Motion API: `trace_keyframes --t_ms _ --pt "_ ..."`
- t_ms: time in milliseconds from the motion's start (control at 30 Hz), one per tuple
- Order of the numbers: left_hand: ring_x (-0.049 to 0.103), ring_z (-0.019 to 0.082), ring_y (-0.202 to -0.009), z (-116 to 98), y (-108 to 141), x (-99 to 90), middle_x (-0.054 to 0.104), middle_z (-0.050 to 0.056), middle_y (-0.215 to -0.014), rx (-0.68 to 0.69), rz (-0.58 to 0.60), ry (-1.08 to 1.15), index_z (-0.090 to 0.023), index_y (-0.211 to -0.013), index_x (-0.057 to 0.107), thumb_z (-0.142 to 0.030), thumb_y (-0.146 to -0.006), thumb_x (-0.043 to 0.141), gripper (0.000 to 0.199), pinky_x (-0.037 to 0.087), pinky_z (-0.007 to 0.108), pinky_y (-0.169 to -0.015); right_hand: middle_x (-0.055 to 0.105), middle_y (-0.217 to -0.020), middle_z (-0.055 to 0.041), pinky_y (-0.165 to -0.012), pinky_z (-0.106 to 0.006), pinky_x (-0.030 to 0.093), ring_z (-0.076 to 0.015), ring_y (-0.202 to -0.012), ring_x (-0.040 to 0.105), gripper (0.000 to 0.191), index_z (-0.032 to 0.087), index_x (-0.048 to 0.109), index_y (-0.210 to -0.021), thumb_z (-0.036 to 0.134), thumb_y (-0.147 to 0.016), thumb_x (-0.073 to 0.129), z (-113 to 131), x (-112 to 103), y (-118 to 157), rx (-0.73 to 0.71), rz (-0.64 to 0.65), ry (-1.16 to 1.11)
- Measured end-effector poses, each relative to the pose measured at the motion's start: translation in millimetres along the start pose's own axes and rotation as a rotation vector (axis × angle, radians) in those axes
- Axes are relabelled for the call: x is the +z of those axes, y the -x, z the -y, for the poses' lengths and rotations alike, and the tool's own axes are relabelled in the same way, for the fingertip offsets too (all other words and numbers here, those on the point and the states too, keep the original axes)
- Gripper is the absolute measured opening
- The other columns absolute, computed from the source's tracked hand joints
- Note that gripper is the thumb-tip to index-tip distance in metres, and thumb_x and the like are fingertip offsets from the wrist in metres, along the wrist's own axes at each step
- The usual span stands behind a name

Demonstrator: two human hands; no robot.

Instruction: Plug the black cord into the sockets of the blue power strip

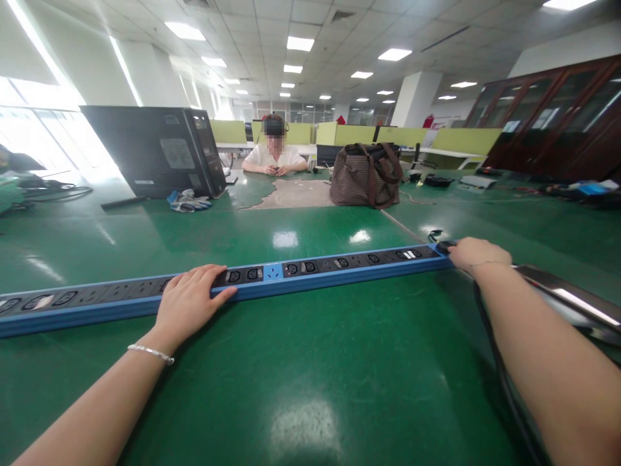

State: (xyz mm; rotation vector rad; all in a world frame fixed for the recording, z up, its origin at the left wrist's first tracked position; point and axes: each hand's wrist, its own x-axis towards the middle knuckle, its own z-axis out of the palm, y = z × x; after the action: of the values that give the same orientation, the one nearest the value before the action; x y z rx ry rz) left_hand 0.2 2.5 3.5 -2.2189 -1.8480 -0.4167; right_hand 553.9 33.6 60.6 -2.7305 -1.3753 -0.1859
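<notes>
Power strip (320,281), long and blue-edged, lies slantwise across the green table (310,362), its left end out of view. Its black face carries a row of sockets, with 1 bright-blue section near the middle. The left hand (191,298) rests spread and ungripping over some sockets; the right hand (478,254) pinches a black plug (444,247) at the right end. A black cord (495,349) and a dark, glossy device (567,291) crowd the right forearm. Beyond are a computer case (155,152), gloves (188,201), a brown bag (356,178) and 1 seated person (274,155).
</notes>
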Motion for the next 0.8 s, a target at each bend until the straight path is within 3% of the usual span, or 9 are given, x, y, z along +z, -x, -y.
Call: trace_keyframes --t_ms 200,433,667,800 --pt "0.051 0.029 -0.112 -1 0 0.6 0.057 0.009 -0.123 0.009 -0.008 -0.005 -0.021 -0.122 0.052 -0.058 -0.084 0.034 0.056 0.035 0.046 -0.095 0.056 -0.120 -0.0185 -0.078 -0.039 0.045 -0.0314 -0.102 0.056 0.047 0.016 0.059 -0.115 0.041 -0.084 0.033 -1 0 3 0.024 0.122 0.066" --pt "0.051 0.030 -0.112 0 0 1.9 0.058 0.010 -0.122 0.009 -0.017 0.007 -0.021 -0.121 0.053 -0.059 -0.083 0.034 0.056 0.035 0.047 -0.095 0.056 -0.120 -0.0189 -0.079 -0.039 0.043 -0.0308 -0.104 0.055 0.048 0.017 0.054 -0.119 0.040 -0.086 0.027 -5 3 13 0.017 0.110 0.052" --pt "0.052 0.029 -0.112 1 0 2.3 0.058 0.010 -0.122 0.008 -0.016 0.005 -0.021 -0.121 0.052 -0.059 -0.083 0.034 0.057 0.035 0.047 -0.095 0.058 -0.116 -0.0201 -0.076 -0.040 0.043 -0.0319 -0.100 0.056 0.043 0.014 0.061 -0.111 0.036 -0.083 0.035 4 -5 14 0.048 0.113 0.082" --pt "0.052 0.030 -0.112 1 0 1.9 0.058 0.010 -0.122 0.013 -0.017 0.014 -0.021 -0.121 0.053 -0.058 -0.083 0.035 0.056 0.035 0.047 -0.095 0.057 -0.112 -0.0236 -0.077 -0.042 0.042 -0.0331 -0.099 0.056 0.049 0.011 0.058 -0.115 0.038 -0.087 0.029 -2 6 19 0.021 0.066 0.046"
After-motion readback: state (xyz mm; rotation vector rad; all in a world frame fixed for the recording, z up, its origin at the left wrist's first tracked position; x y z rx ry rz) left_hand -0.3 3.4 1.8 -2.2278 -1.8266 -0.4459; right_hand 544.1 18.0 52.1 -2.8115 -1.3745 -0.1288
